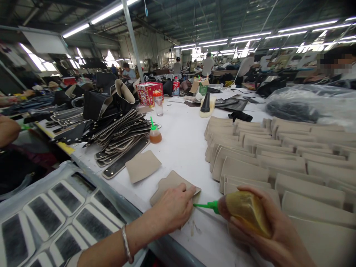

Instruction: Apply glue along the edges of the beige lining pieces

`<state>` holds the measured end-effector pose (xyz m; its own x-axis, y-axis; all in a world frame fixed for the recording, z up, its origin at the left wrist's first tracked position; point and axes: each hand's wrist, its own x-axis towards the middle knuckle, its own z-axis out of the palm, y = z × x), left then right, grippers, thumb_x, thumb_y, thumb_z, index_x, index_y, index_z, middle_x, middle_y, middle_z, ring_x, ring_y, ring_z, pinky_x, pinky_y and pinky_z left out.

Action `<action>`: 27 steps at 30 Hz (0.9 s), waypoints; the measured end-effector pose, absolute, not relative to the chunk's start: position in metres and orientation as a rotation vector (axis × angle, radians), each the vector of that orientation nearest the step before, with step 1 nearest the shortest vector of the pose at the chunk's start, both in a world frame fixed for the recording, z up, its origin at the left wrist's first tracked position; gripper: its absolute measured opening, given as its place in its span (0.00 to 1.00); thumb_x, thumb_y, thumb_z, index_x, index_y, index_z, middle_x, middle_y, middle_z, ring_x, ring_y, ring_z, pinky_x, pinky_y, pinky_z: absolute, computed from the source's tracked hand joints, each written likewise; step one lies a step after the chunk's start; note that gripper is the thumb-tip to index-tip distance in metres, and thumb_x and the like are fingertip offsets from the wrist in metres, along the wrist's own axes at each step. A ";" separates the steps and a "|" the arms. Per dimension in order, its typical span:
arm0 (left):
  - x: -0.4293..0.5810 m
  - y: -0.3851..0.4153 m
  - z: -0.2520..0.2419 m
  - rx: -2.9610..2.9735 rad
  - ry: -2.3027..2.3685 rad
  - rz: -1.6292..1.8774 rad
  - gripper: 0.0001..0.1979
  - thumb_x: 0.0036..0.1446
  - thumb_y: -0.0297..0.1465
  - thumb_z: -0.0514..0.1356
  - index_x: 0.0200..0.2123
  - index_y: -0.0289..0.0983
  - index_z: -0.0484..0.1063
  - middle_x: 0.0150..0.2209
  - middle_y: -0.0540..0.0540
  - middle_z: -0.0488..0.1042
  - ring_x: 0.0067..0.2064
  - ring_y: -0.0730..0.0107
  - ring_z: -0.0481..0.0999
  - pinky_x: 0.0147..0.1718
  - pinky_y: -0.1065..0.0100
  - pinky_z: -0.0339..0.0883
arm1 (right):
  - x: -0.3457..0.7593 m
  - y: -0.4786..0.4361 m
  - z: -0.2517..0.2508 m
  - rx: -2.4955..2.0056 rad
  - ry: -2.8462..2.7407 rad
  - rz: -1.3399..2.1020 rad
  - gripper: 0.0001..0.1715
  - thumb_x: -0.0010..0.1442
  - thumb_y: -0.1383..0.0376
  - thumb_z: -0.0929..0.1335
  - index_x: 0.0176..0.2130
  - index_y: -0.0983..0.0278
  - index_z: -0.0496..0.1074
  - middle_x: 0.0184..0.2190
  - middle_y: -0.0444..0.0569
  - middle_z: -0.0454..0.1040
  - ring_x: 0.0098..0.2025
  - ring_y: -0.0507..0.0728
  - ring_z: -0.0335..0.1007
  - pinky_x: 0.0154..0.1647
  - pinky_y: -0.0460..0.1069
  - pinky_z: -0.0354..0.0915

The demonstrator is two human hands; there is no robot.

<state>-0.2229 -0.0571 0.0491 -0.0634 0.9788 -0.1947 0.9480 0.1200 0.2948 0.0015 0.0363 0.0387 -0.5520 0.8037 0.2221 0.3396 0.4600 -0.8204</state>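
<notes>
My left hand [175, 203] is closed on a beige leather-like piece [169, 182] at the table's near edge, its fingers bent over the piece's right side. My right hand [279, 237] is wrapped round a soft squeeze bottle [247, 212] of amber liquid, probably glue. The bottle lies tilted nearly flat, and its green nozzle [206, 205] points left, its tip close to my left fingers and the edge of the piece. Whether the tip touches the piece I cannot tell. Another flat beige piece [143, 166] lies just beyond my left hand.
Rows of overlapping beige pieces [250, 159] cover the table's right side. Black studded strips [119, 129] are piled at left, beside a second green-tipped bottle [155, 136]. A tray of dark panels [44, 215] stands at lower left. Beyond are a lidded cup [158, 104] and a red box [148, 93].
</notes>
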 end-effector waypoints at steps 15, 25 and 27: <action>-0.223 -0.062 0.051 1.878 2.056 0.142 0.22 0.64 0.32 0.43 0.59 0.46 0.59 0.40 0.47 0.70 0.37 0.62 0.75 0.37 0.64 0.66 | 0.011 0.031 0.028 -0.934 -2.115 1.042 0.29 0.58 0.52 0.71 0.54 0.57 0.63 0.47 0.46 0.71 0.43 0.59 0.73 0.42 0.44 0.70; -0.222 -0.063 0.051 1.882 2.068 0.137 0.21 0.63 0.33 0.44 0.58 0.45 0.60 0.40 0.46 0.70 0.37 0.59 0.75 0.38 0.61 0.67 | 0.010 0.013 0.034 -0.942 -2.050 1.170 0.26 0.56 0.54 0.72 0.51 0.57 0.65 0.45 0.43 0.72 0.41 0.57 0.73 0.41 0.43 0.69; -0.222 -0.065 0.052 1.881 2.055 0.146 0.21 0.64 0.34 0.44 0.58 0.45 0.60 0.41 0.46 0.70 0.38 0.58 0.75 0.39 0.60 0.67 | 0.010 0.010 0.035 -0.862 -2.105 1.211 0.25 0.56 0.55 0.72 0.51 0.55 0.65 0.45 0.41 0.72 0.43 0.55 0.73 0.41 0.41 0.68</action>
